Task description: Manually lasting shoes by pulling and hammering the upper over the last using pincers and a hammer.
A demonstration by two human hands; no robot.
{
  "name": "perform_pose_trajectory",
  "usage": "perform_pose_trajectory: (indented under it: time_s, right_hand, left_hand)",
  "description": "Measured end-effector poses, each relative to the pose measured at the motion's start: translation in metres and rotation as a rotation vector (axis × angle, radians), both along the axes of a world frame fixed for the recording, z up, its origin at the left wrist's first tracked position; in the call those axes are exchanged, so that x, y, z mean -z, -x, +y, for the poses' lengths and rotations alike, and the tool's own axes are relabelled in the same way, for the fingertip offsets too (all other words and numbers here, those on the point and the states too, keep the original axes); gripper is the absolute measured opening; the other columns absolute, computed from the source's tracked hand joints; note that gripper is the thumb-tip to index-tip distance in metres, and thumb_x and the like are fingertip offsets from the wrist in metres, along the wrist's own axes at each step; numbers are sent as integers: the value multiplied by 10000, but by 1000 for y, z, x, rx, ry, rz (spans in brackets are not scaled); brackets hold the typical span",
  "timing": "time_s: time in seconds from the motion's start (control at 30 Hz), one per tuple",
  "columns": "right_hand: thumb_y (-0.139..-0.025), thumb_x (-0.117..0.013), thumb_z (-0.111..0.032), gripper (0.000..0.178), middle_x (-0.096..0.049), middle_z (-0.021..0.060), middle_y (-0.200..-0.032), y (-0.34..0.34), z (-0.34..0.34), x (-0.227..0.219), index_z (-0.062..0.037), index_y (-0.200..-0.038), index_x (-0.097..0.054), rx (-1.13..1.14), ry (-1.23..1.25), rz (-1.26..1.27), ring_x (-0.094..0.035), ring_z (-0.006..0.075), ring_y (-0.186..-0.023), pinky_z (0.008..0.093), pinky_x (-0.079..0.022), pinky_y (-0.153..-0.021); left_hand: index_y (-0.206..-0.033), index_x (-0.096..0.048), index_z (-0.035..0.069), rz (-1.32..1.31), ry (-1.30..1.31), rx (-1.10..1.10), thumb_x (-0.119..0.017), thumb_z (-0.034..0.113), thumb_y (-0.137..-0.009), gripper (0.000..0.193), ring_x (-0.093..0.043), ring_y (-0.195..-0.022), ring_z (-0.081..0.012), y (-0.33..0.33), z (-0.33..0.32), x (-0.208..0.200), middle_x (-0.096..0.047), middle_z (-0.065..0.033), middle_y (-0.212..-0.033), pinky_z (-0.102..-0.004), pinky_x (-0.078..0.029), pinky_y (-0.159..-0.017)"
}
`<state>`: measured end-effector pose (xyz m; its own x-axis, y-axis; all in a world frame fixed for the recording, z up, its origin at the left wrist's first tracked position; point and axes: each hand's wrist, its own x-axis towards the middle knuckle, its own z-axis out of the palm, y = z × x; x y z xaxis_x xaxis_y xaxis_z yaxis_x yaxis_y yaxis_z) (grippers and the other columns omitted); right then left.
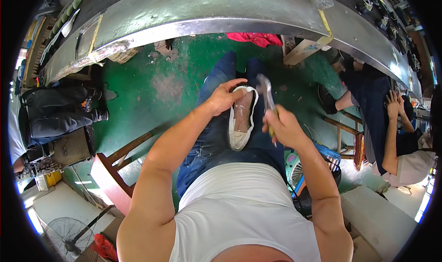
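A shoe upper on a last (241, 117) rests across my thighs with its underside facing up. White material runs around its edge, and the brown bottom shows in the middle. My left hand (226, 96) is closed around its far end, thumb over the rim. Just to the right, my right hand (282, 123) grips a pair of pincers (266, 92) with a silver metal head and yellowish handles. The pincers' head points away from me beside the shoe's right edge; motion blurs it, so I cannot tell whether it touches.
A long metal-topped workbench (202, 24) curves across ahead, with pink cloth (255, 39) beneath. One person (60, 107) is at the left, another (382, 110) at the right. Wooden stools (115, 170) stand nearby. A green fan (293, 167) is by my right side, cardboard boxes (375, 218) behind it.
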<state>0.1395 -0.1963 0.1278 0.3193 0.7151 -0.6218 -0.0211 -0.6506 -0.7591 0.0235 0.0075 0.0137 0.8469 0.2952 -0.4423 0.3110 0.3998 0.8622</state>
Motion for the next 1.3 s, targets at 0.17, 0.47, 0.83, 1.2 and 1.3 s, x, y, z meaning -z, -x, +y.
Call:
perform_pose_trajectory:
  time_s: [0.17, 0.47, 0.83, 1.2, 1.3]
  right_hand:
    - [-1032, -459, -354, 393, -647, 140, -721, 1, 32, 42, 17, -964, -571, -263, 113, -509, -678, 265, -692, 377, -531, -661]
    - [-1008, -535, -342, 361, -670, 130, -738, -3, 3, 65, -1, -904, -587, -37, -76, -246, -664, 250, -604, 381, -519, -633]
    - [-910, -684, -445, 434, -606, 114, -757, -69, 26, 77, -23, -875, -585, 153, -129, -356, -585, 235, -694, 370, -472, -652]
    - [-839, -763, -442, 472, -627, 109, -764, -56, 20, 61, -4, -877, -591, 89, -140, -379, -597, 220, -677, 372, -484, -640]
    - [-876, -668, -562, 627, -645, 252, -805, -51, 20, 95, 59, -882, -583, 126, -55, -589, -673, 370, -792, 442, -525, -750]
  left_hand:
    - [-1456, -482, 130, 49, -54, 121, -667, 155, -927, 561, -601, -997, -106, 0, 5, -8, -624, -34, -1166, -256, -523, -748]
    - [-1469, -412, 3, 13, -289, 13, -650, 157, -936, 603, -595, -1109, -167, 13, -9, 34, -602, -104, -1279, -327, -497, -957]
    - [-1378, -491, 11, -277, -939, 136, -480, 323, -1020, 475, -592, -1145, -404, 46, -69, -14, -589, -243, -1258, -420, -469, -989]
    - [-1287, -540, -54, 70, -761, -399, -497, 411, -1006, 546, -572, -1176, -398, -14, -43, 38, -580, -266, -1274, -424, -438, -1039]
    - [-1322, -540, -51, 200, -971, 332, -558, 463, -956, 631, -564, -1212, -406, 25, -80, -60, -564, -285, -1310, -448, -435, -1050]
